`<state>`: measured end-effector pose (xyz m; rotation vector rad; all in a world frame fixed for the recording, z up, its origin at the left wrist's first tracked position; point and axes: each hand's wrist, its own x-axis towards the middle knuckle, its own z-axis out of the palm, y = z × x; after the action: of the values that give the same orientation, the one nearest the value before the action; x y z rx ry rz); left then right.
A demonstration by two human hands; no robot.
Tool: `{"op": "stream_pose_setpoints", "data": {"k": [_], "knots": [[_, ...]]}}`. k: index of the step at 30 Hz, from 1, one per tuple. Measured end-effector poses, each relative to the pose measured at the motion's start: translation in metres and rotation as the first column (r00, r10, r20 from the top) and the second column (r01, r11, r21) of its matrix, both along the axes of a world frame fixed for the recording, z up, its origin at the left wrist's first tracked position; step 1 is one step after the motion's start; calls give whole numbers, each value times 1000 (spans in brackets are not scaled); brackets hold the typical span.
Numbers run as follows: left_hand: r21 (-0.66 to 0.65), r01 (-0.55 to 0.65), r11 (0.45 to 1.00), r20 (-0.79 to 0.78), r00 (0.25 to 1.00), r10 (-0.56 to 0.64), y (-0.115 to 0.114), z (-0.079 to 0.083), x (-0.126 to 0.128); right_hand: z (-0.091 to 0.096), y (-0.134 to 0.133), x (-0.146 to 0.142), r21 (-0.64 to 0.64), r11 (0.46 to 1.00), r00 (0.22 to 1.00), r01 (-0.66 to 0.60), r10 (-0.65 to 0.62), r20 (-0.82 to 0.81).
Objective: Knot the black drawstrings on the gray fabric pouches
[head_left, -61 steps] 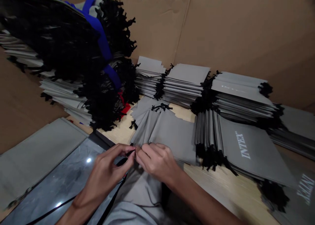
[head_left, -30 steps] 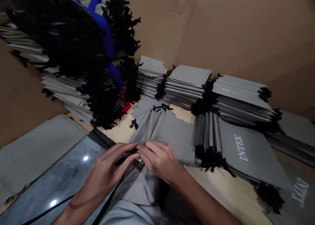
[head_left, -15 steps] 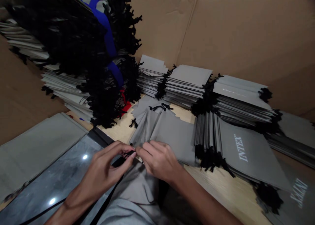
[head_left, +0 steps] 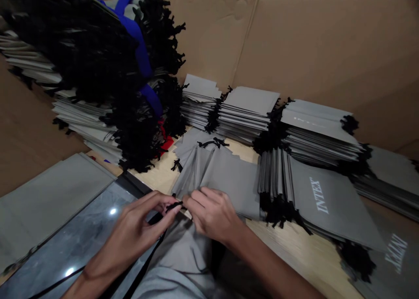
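Through the head camera I'm seeing the left hand (head_left: 142, 218) pinching a short black cord (head_left: 173, 206) above the lap.
Its thumb and index finger are closing on the cord, leaving no gap at the tips, while the cord is lying just in front of the near edge of a gray bag (head_left: 231, 185). I'm holding the right hand (head_left: 211, 211) close beside it, fingers curled together; its fingertips are hiding whatever they may be gripping, so I cannot tell how tightly they are meeting. To the right, a gray bag marked INTEX (head_left: 327, 198) is lying beside upright folded bags (head_left: 275, 172). Farther left, a blue strap (head_left: 140, 50) is crossing a tall bundle of black cord ends (head_left: 88, 54).
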<state>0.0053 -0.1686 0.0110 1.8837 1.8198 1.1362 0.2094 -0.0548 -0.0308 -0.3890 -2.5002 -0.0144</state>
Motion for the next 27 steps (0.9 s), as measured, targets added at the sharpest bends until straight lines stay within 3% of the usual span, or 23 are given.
{"op": "stream_pose_setpoints", "data": {"k": [6, 10, 19, 27], "knots": [[-293, 131, 947, 253, 966, -55, 7, 5, -15, -3, 2, -3, -21, 1000, 999, 15, -16, -47], [-387, 200, 900, 411, 911, -26, 8, 4, -16, -2, 1, -3, -21, 1000, 999, 11, -12, -39], [-363, 253, 897, 500, 865, -41, 6, 4, -15, 0, 0, -4, -73, 997, 1000, -17, 17, -1], [-319, 276, 907, 603, 797, -31, 3, -1, -16, 4, -3, -5, -134, 991, 998, -13, 5, -63]]}}
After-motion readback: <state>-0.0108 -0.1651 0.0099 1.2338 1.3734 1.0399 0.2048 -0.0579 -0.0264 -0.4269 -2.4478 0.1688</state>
